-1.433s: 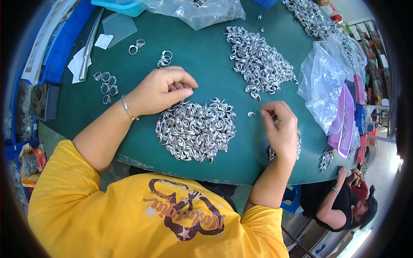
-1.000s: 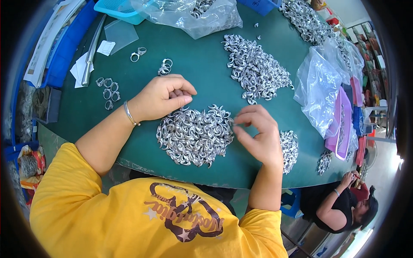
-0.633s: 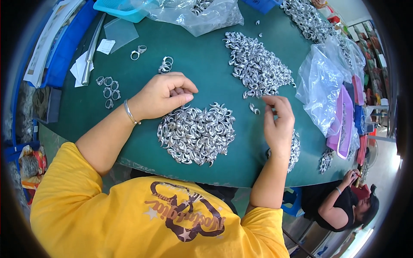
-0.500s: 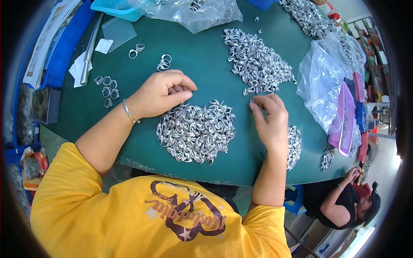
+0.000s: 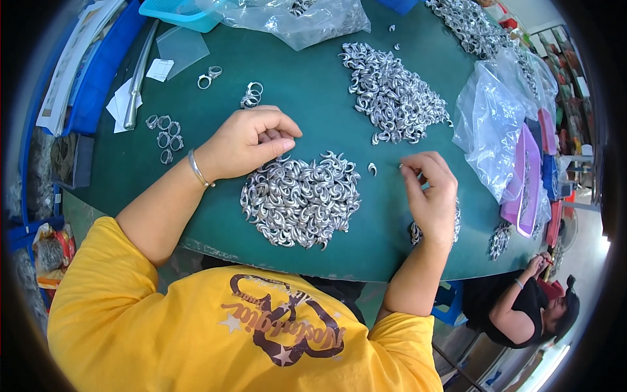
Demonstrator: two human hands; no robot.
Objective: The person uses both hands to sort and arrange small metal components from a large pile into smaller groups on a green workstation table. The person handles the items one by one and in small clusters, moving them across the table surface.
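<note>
My left hand (image 5: 256, 140) rests at the far edge of a heap of small silver crescent pieces (image 5: 300, 202). Its fingers are curled toward the thumb, and what they hold, if anything, is hidden. To the right of that heap, my right hand (image 5: 432, 186) is closed in a pinch; a tiny light speck shows at its fingertips, too small to name. A single crescent piece (image 5: 372, 169) lies on the green table between the heap and my right hand. Partly under my right wrist is a smaller heap of silver pieces (image 5: 457, 225).
A larger crescent heap (image 5: 395, 95) lies farther back. Several silver rings (image 5: 163, 139) and a metal ring mandrel (image 5: 134, 91) are at the left. Plastic bags (image 5: 486, 124), a purple basket (image 5: 522, 186) and another person (image 5: 522, 307) are on the right.
My right hand has moved right and slightly nearer me, leaving a single crescent piece visible on the table where its fingertips were close by. My left hand has stayed in place.
</note>
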